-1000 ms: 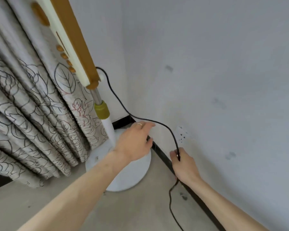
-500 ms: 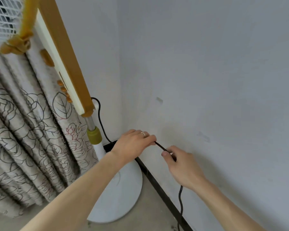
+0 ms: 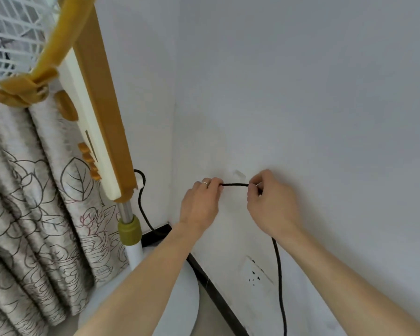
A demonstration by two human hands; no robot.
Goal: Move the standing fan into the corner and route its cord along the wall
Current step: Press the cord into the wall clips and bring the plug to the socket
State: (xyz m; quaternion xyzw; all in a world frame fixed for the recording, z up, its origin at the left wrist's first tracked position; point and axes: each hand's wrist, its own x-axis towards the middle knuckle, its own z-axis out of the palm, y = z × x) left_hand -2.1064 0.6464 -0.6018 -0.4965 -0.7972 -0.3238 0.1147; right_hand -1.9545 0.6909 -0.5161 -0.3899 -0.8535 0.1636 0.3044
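Pinching the cord (image 3: 235,184) between thumb and fingertips, both hands hold a short stretch of it taut and level against the right wall (image 3: 325,117). The left hand (image 3: 199,204) is clamped on the cord at the end nearer the corner, a ring on one finger; the right hand (image 3: 269,204) is clamped on the other end, and there is a small glint by its fingers that is too small to identify. Just above the stretched piece a small pale mark or clip (image 3: 239,174) sits on the wall; I cannot tell which it is, nor whether the cord is meant to catch on it.

From the left grip the cord runs back toward the corner, dips to the black skirting (image 3: 214,294) and loops up to the underside of the fan's control column (image 3: 100,132). From the right grip it hangs slack down the wall, passing just beside a socket (image 3: 255,272), and leaves the bottom of the view; the plug is not in sight.

The fan (image 3: 129,229) stands upright with its round base (image 3: 177,299) on the floor near where the two walls meet, a patterned curtain (image 3: 34,226) to its left. So the first part of the task looks done, or nearly so. The routing is in progress: one short length is held flat to the wall, while the loop behind the pole and the hanging tail are both loose. What seems left is to settle the held piece in place, then lay the rest along the wall or skirting.
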